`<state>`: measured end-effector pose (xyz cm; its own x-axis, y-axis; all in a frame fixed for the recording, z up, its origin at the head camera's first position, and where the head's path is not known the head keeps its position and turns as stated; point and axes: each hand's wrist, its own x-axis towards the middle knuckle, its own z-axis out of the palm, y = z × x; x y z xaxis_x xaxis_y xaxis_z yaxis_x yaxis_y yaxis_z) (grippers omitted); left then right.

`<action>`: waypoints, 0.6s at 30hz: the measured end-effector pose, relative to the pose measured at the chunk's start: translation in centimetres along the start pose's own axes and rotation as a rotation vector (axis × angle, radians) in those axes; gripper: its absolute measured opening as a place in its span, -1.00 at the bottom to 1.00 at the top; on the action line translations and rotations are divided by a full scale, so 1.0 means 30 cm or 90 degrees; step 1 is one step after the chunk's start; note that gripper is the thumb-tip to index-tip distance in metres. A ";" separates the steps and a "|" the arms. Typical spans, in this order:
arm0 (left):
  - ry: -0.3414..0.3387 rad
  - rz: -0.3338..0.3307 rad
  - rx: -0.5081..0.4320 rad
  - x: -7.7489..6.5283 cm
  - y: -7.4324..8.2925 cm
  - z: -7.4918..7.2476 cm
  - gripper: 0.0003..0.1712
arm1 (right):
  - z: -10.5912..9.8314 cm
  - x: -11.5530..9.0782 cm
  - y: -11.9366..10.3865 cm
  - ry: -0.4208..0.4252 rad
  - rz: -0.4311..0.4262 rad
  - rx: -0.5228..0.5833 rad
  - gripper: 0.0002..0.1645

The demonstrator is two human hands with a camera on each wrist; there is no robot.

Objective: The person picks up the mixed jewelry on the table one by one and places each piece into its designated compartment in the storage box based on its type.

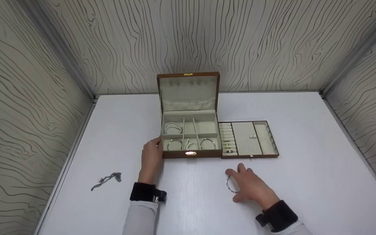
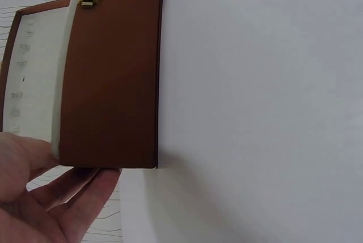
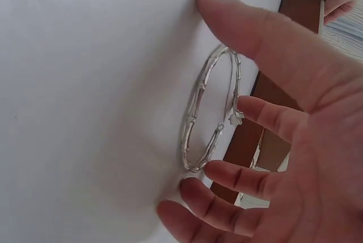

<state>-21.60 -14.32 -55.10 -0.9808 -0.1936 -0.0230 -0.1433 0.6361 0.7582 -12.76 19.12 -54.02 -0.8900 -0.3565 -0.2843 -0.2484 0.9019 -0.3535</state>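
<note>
An open brown jewelry box (image 1: 175,154) stands at mid-table, its lid raised. My left hand (image 1: 151,158) holds its left wall near the front corner; in the left wrist view the thumb is at the rim and the fingers are against the outer side. A silver bangle (image 3: 193,113) with bamboo-like joints and a small flower at one end lies on the white table. Around it my right hand (image 1: 251,186) is spread, thumb and fingers apart. Some fingertips are close to the bangle; whether they touch it is unclear.
To the box's right a pulled-out drawer (image 1: 242,130) holds rings (image 1: 229,151) and a pair of pearl earrings (image 1: 252,137). Bracelets (image 1: 174,123) lie in several box compartments. A tangled chain necklace (image 1: 111,178) rests at the table's left. Patterned walls enclose the back and sides.
</note>
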 end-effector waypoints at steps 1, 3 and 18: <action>0.000 0.001 0.003 0.000 0.000 0.000 -0.61 | 0.000 0.001 0.000 0.003 -0.002 0.001 -0.03; 0.000 0.001 0.008 0.001 0.001 0.000 -0.61 | 0.001 0.004 -0.001 0.008 -0.007 0.002 -0.14; 0.001 0.003 0.019 0.005 0.000 0.000 -0.63 | 0.008 0.012 0.003 0.022 -0.056 -0.037 -0.35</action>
<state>-21.75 -14.34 -55.12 -0.9812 -0.1920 -0.0186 -0.1429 0.6584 0.7390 -13.00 19.03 -54.37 -0.8763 -0.4270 -0.2230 -0.3469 0.8806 -0.3229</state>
